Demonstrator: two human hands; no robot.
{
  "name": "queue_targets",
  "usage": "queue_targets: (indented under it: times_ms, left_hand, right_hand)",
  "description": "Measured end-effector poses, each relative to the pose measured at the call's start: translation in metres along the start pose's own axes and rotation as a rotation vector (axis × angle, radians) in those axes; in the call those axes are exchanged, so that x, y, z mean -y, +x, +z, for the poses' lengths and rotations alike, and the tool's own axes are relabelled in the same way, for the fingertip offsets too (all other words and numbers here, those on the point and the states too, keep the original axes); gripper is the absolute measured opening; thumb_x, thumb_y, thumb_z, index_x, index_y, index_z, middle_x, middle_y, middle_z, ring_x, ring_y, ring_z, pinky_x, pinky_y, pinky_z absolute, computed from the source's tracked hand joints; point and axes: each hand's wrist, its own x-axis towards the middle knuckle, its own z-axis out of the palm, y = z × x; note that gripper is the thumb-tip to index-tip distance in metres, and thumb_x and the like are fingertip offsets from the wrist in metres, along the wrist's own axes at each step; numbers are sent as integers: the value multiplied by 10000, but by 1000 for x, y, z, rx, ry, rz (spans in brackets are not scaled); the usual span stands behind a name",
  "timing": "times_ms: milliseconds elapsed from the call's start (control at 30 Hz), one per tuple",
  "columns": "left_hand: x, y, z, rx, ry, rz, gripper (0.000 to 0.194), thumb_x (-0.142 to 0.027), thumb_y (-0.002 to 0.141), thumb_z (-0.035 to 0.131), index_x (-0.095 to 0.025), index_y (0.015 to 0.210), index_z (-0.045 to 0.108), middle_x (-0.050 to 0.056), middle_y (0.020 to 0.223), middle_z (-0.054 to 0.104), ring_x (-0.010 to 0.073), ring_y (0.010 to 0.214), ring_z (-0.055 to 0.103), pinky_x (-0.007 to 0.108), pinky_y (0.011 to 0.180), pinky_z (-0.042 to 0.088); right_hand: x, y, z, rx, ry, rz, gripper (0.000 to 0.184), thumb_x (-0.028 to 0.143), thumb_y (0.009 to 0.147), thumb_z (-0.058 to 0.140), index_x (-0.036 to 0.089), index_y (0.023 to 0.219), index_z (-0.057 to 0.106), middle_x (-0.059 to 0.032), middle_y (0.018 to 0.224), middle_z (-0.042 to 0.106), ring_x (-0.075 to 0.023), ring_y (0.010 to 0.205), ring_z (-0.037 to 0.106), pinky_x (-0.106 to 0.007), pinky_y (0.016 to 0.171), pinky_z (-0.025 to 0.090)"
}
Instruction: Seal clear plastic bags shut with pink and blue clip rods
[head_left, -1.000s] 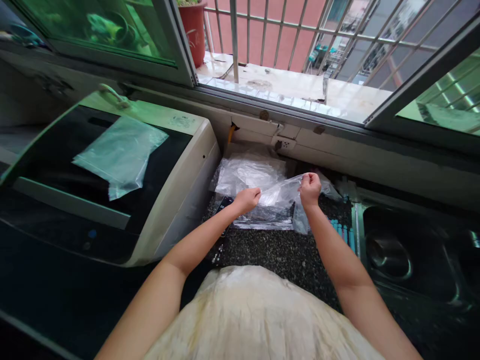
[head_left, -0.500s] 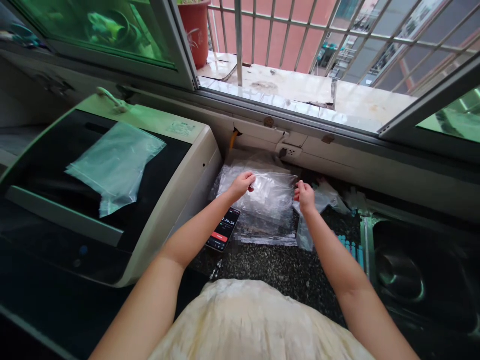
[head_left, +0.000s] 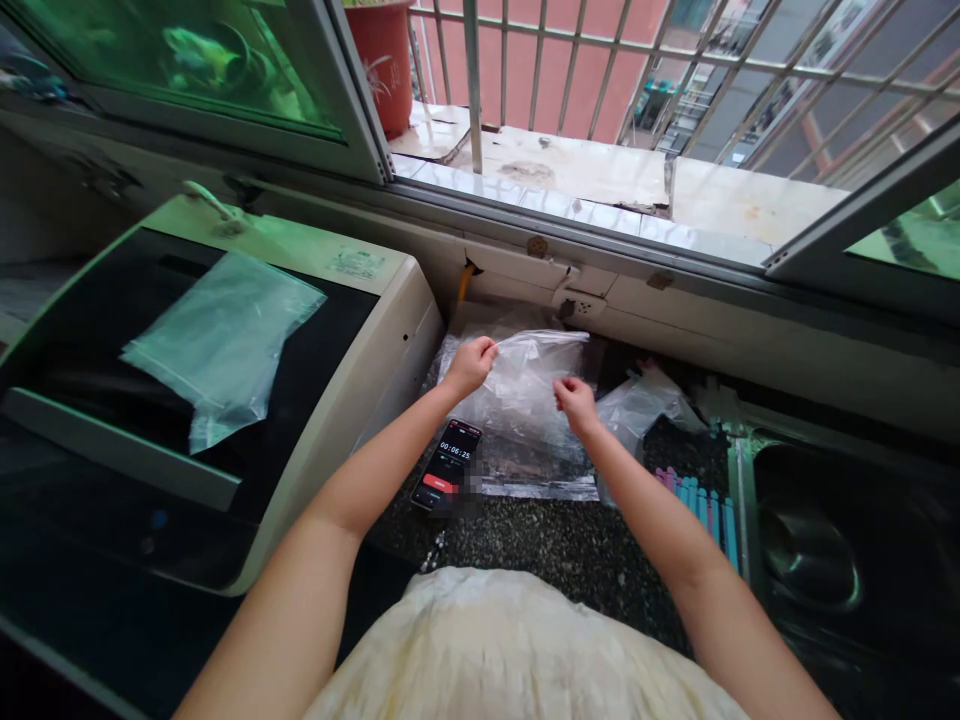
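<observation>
My left hand is closed on the top left corner of a clear plastic zip bag, which is held above a stack of similar clear bags on the counter. The bag's top edge stretches to the right, its far end free. In front of the bag's right part, my right hand has its fingers curled together; whatever is between the fingertips is too small to make out. A phone with a running timer lies beside the stack, below my left wrist.
Left stands a washing machine with a flat plastic bag on its dark lid. Crumpled clear plastic, pink and blue strips and a metal sink are to the right. A barred window is behind.
My right hand has moved left and slightly down from the bag's top right corner to in front of the bag. My left hand has shifted slightly left, still gripping the bag.
</observation>
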Motion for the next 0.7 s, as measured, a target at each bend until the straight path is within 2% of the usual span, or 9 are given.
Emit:
queue_targets:
  times_ms: [100, 200, 267, 433, 533, 633, 700]
  left_hand:
    - [12, 7, -20, -61, 292, 20, 159, -207, 776, 446, -162, 640, 514, 9, 600, 528, 125, 611, 478, 239, 619, 368]
    - [21, 17, -31, -58, 448, -52, 171, -228, 791, 431, -161, 708, 565, 46, 692, 599, 154, 666, 516, 255, 631, 364]
    - [26, 24, -33, -30, 506, -89, 174, -240, 793, 435, -164, 740, 582, 57, 733, 621, 165, 690, 530, 257, 630, 363]
    - [31, 45, -32, 48, 501, -93, 157, -209, 780, 442, -167, 723, 581, 43, 728, 630, 148, 682, 527, 242, 634, 369]
    - [34, 58, -30, 71, 459, -136, 149, -190, 770, 445, -164, 701, 575, 24, 652, 613, 131, 619, 513, 229, 605, 372]
    - [39, 71, -26, 37, 451, -185, 131, -195, 759, 468, -158, 710, 584, 29, 641, 612, 135, 613, 524, 228, 598, 378]
    - [44, 78, -22, 0, 476, -198, 126, -211, 755, 485, -158, 731, 596, 49, 703, 634, 151, 667, 551, 232, 614, 386]
  right_hand:
    - [8, 23, -26, -106, -94, -106, 171, 343, 628, 560, 187, 585, 504, 41, 486, 476, -112, 500, 448, -230, 496, 371]
    - [17, 42, -46, -153, -173, -171, 113, 292, 610, 559, 181, 602, 538, 10, 554, 541, -150, 614, 506, -264, 598, 411]
    - [22, 51, -52, -151, -209, -184, 87, 267, 611, 551, 180, 620, 549, 0, 576, 560, -161, 632, 523, -280, 620, 427]
    - [27, 72, -50, -124, -249, -136, 103, 226, 671, 486, 179, 732, 553, 12, 532, 542, -140, 497, 518, -271, 510, 445]
    - [24, 83, -46, -115, -288, -90, 96, 214, 692, 480, 169, 721, 560, 28, 445, 491, -125, 401, 469, -263, 449, 425]
    - [17, 93, -41, -121, -349, -66, 96, 207, 690, 491, 163, 647, 565, 29, 397, 462, -126, 387, 458, -260, 449, 416]
    - [11, 98, -37, -134, -395, -69, 106, 199, 679, 495, 162, 613, 570, 10, 420, 497, -143, 449, 509, -262, 496, 432]
